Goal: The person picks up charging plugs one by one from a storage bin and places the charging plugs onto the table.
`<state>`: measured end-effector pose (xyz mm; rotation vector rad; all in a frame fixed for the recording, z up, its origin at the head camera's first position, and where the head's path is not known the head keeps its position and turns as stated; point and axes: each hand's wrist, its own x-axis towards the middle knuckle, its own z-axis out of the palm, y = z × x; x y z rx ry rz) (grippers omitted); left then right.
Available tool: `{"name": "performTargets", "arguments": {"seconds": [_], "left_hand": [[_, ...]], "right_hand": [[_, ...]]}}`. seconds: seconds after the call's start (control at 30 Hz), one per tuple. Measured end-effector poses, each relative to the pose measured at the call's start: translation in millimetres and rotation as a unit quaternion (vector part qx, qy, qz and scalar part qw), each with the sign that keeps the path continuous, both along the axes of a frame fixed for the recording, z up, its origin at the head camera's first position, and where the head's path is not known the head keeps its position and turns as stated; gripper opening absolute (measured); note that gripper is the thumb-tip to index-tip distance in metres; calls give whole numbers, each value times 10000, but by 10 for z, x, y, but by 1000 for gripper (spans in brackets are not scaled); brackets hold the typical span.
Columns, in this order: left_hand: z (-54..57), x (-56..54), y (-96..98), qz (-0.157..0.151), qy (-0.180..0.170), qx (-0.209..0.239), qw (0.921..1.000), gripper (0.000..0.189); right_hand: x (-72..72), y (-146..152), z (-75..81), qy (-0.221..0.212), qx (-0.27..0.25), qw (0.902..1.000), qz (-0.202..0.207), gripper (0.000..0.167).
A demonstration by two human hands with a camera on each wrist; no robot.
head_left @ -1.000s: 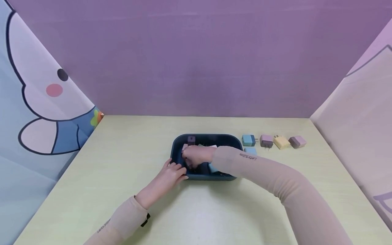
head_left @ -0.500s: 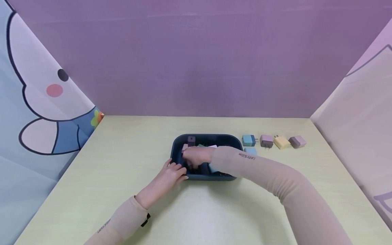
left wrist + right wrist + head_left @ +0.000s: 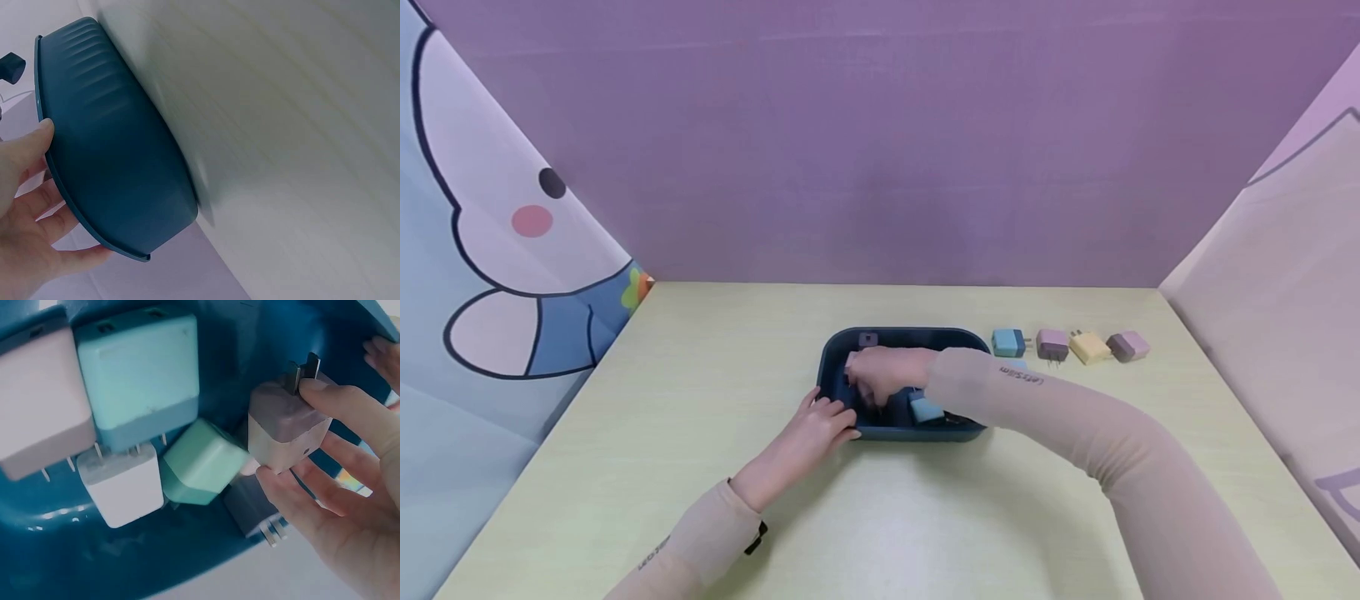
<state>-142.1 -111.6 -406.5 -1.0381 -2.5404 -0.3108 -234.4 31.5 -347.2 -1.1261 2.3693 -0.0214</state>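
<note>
A dark blue plastic basin [image 3: 917, 434] stands on the table with several wall chargers inside. My left hand [image 3: 805, 433] holds its left front corner; in the left wrist view the thumb lies outside the rim [image 3: 69, 200] and the other fingers are inside. Over the basin's left part is my right hand [image 3: 887, 371]. The right wrist view shows it pinching a purple-and-pink charger [image 3: 287, 419] between thumb and fingers, prongs outward. Near it in the basin lie a green charger [image 3: 203, 462], a white charger [image 3: 122, 484], a larger turquoise charger [image 3: 140, 375] and a pink charger [image 3: 44, 400].
Right of the basin, several chargers sit in a row: a blue one [image 3: 1006, 342], a purple one [image 3: 1052, 341], a yellow one [image 3: 1088, 347] and another purple one [image 3: 1127, 346]. A purple backdrop [image 3: 880, 150] rises behind the table.
My right hand and forearm have shifted slightly up and to the right, and more of a blue charger in the basin shows beneath the wrist. My left hand has stayed in place.
</note>
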Motion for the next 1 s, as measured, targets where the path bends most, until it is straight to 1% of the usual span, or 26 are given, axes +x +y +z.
{"name": "performTargets", "arguments": {"seconds": [0.07,0.13,0.37,0.47,0.57,0.77,0.87,1.0], "left_hand": [[-6,2,0,-18,34,44,10000,18],[-9,3,2,-23,50,65,10000,18],[-7,-3,5,-38,93,103,9999,18],[0,-4,3,-8,64,63,10000,18],[5,-5,0,11,14,39,10000,17],[20,0,-2,52,-153,-12,9999,15],[29,0,-1,80,-227,-40,9997,15],[40,0,2,121,-332,-79,9993,15]], "right_hand": [[-5,18,27,141,21,9998,115,43],[-4,47,61,230,44,9996,143,45],[5,169,209,189,-65,9998,36,39],[0,219,264,251,-102,9996,73,43],[-5,265,300,335,-129,9993,89,45],[9,370,368,310,-302,9991,-12,40],[24,438,395,348,-440,9984,69,38],[38,536,415,440,-520,9976,120,41]]}}
